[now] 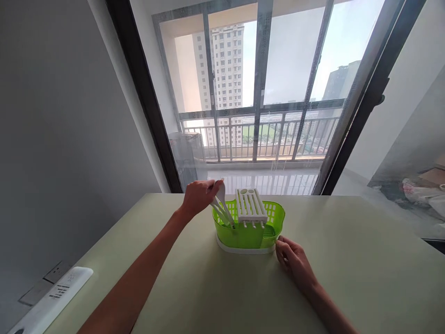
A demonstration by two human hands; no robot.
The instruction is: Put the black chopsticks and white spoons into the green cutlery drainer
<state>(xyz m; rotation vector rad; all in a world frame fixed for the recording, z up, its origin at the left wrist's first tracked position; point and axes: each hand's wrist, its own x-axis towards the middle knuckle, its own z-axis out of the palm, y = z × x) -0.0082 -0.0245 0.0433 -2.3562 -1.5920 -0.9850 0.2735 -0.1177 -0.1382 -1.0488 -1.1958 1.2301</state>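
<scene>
White spoons [221, 206], gripped by the closed left hand [198, 195], slant down-right into the green basket [243, 232] at mid-desk [365, 278], its long axis left-right, while the loosely curled right hand [293, 260] touches its right base.

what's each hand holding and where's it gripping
The left hand grips white utensils by their top ends, their lower ends in the green basket. The right hand holds nothing; its fingertips touch the basket's white base.
</scene>
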